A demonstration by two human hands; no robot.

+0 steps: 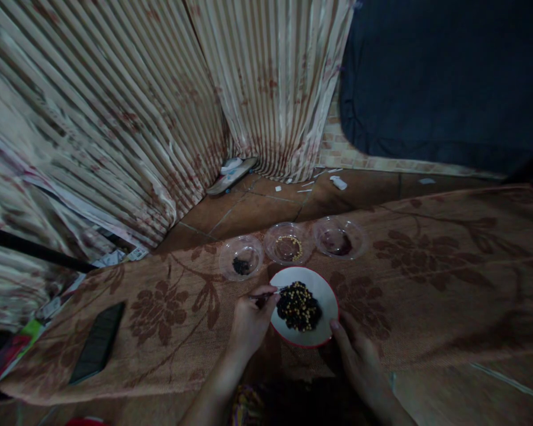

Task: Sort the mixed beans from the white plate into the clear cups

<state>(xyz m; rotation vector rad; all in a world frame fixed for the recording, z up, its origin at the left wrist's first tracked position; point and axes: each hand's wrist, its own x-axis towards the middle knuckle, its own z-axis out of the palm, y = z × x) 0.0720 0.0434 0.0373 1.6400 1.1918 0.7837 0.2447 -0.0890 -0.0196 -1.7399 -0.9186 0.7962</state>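
Observation:
A white bowl with a red rim (328,296) stands near the front edge of the cloth-covered table. In it lies a heap of black grains mixed with yellow ones (299,306). My left hand (253,316) is at the bowl's left rim, its fingers pinched on a slim tool that looks like tweezers (263,295), tip over the heap. With its thumb on the lower right rim, my right hand (355,346) grips the bowl; its other fingers are partly hidden. Behind stand three clear plastic bowls: one with black grains (241,265), one with yellow grains (296,247), one with dark red contents (344,244).
A dark phone-like slab (98,340) rests on the patterned tablecloth (173,355) at the left. Striped curtains (160,106) hang beyond the table. On the tiled floor are a skateboard (233,176), a small white bottle (338,182) and white scraps.

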